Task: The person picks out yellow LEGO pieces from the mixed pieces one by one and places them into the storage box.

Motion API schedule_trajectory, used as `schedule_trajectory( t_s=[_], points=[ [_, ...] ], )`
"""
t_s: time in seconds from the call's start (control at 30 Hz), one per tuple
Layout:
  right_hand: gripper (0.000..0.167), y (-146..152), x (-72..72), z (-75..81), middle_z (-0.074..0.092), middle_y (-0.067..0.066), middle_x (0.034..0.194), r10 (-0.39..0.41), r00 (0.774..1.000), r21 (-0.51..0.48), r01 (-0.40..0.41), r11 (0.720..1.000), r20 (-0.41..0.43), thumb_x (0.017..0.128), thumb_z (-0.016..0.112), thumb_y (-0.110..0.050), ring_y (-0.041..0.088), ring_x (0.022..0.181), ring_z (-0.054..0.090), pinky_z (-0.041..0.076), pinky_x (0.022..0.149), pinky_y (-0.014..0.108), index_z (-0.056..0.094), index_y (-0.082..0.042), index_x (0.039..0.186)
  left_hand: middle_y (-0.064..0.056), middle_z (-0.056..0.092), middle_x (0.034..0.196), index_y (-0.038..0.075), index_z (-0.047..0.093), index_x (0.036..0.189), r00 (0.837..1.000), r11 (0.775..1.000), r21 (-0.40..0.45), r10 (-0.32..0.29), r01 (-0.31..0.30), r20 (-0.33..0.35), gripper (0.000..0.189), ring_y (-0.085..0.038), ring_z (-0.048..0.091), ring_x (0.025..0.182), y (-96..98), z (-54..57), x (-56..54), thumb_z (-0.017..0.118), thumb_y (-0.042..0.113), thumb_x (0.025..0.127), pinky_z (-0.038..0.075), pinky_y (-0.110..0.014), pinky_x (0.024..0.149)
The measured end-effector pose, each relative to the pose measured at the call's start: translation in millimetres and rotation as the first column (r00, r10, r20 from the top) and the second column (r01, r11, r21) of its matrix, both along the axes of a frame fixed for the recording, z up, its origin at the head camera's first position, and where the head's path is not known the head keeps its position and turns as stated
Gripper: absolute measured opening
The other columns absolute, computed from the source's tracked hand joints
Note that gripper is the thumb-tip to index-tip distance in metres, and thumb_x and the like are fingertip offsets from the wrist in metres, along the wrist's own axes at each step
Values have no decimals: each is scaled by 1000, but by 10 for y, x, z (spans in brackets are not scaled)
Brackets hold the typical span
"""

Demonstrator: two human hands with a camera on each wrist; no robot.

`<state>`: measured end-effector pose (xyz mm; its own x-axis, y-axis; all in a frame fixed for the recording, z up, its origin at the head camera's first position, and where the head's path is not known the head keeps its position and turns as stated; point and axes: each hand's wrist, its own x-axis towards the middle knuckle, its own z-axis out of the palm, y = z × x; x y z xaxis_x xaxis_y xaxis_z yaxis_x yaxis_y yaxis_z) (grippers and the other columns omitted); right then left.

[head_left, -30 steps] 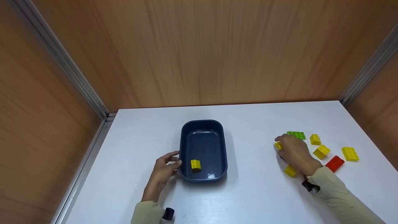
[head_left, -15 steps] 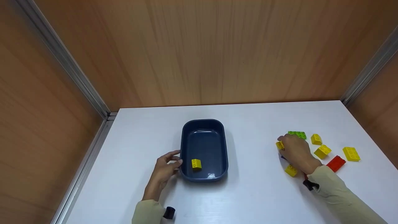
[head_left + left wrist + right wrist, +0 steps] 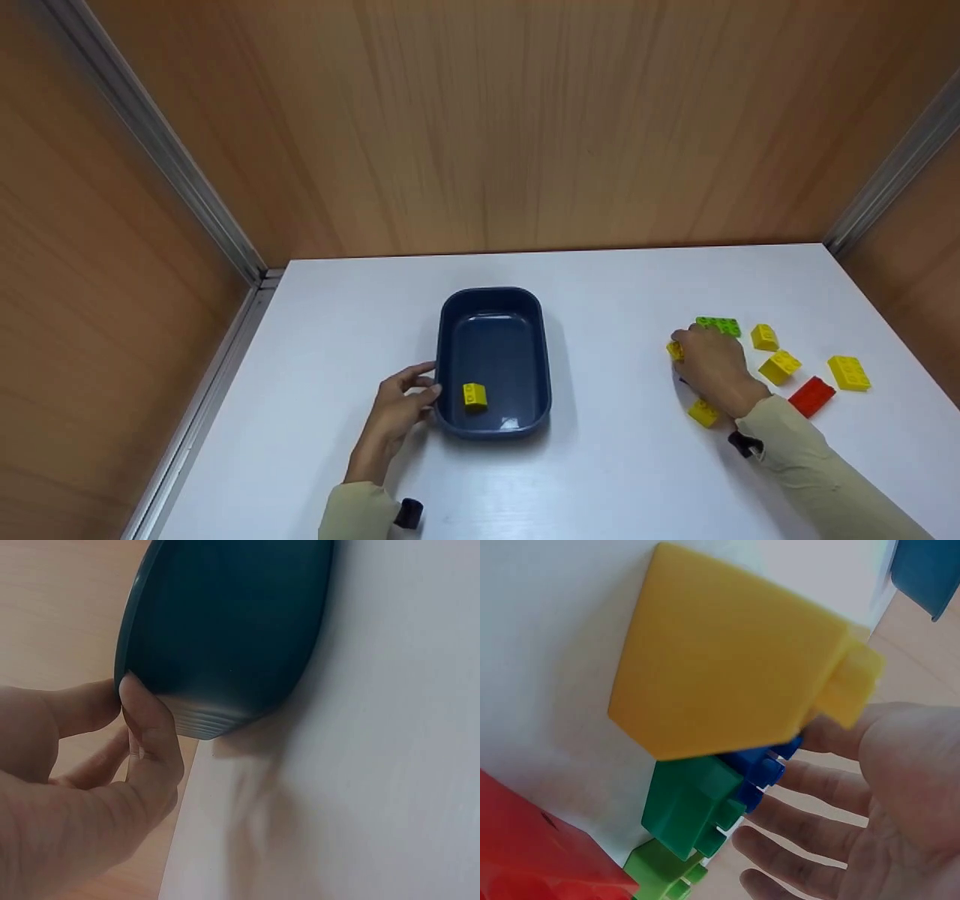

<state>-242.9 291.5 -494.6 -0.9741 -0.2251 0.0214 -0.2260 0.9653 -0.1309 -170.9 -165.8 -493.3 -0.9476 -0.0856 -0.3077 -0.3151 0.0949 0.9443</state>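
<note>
A dark blue rectangular dish (image 3: 546, 352) sits mid-table with one yellow brick (image 3: 475, 397) inside. My left hand (image 3: 401, 409) pinches the dish's left rim; the left wrist view shows thumb and fingers at the rim (image 3: 122, 652). At the right, my right hand (image 3: 716, 367) reaches down among toy bricks, with thumb and index finger either side of a small yellow brick (image 3: 675, 351). The right wrist view shows its fingers (image 3: 810, 825) behind a blue brick (image 3: 754, 765) and a dark green brick (image 3: 686, 802); the pinched brick is hidden there.
Around the right hand lie a light green brick (image 3: 718, 325), a red brick (image 3: 811, 396) and several yellow bricks, one a sloped brick (image 3: 720, 652) close to the right wrist camera. A wooden panel (image 3: 487, 127) stands behind the white table (image 3: 360, 300).
The right hand has shifted only slightly, staying at the same yellow brick. A red piece that showed under the right cuff is now hidden. The left hand keeps its place.
</note>
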Motion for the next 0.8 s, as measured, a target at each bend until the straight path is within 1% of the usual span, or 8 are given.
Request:
schedule_trajectory(
  t_s=[0.13, 0.23, 0.33, 0.47, 0.57, 0.73, 0.8],
  points=[
    [36, 2, -26, 10, 70, 30, 108, -16, 1000, 11, 16, 1000, 12, 93, 74, -6, 39, 89, 66, 61, 79, 60, 69, 11, 125, -18, 60, 121, 1, 61, 145, 1000, 1000, 4, -2, 2, -1, 44, -22, 62, 92, 1, 4, 7, 65, 0, 101, 56, -35, 80],
    [33, 0, -52, 11, 71, 28, 105, -31, 999, 22, 30, 999, 37, 94, 73, -6, 36, 86, 65, 61, 78, 59, 70, 11, 122, -17, 60, 121, 1, 61, 145, 1000, 1000, 6, -1, 1, 1, 44, -22, 62, 93, 2, 8, 16, 65, 0, 101, 56, -35, 81],
    [27, 1, -74, 0, 71, 25, 99, -38, 998, 27, 36, 999, 50, 94, 72, -5, 33, 80, 64, 61, 74, 56, 71, 10, 117, -17, 60, 122, 1, 61, 145, 1000, 1000, 1, -4, 4, -7, 44, -22, 62, 93, 3, 7, 16, 66, 1, 101, 56, -35, 81],
    [20, 18, -90, -26, 71, 22, 91, -30, 999, 27, 30, 999, 32, 92, 72, -2, 31, 76, 64, 61, 69, 53, 73, 8, 108, -17, 60, 120, 0, 60, 145, 1000, 1000, 7, -6, 6, -13, 45, -21, 61, 89, 9, 3, 9, 66, 0, 101, 55, -35, 78],
    [19, 20, -97, -31, 71, 21, 90, -29, 999, 23, 28, 999, 14, 90, 73, -2, 31, 77, 66, 61, 69, 54, 74, 7, 107, -17, 61, 119, -1, 60, 145, 1000, 1000, 12, -4, 5, -14, 45, -20, 61, 87, 12, 7, 6, 66, 0, 101, 55, -35, 77],
    [20, -2, -87, -17, 72, 22, 93, -20, 1000, 16, 20, 1000, -13, 91, 74, -1, 31, 78, 66, 61, 70, 55, 75, 8, 108, -17, 61, 119, -1, 59, 146, 1000, 1000, 11, -1, 1, -14, 46, -20, 61, 87, 8, 16, 9, 67, 1, 101, 55, -36, 77],
    [21, -14, -79, -10, 72, 23, 95, -14, 1000, 8, 14, 1000, -19, 91, 74, -1, 32, 80, 67, 62, 72, 56, 74, 8, 110, -17, 61, 118, -1, 60, 146, 1000, 1000, 11, 2, -1, -13, 46, -20, 61, 87, 2, 16, 14, 67, 1, 100, 56, -36, 78]
  ],
)
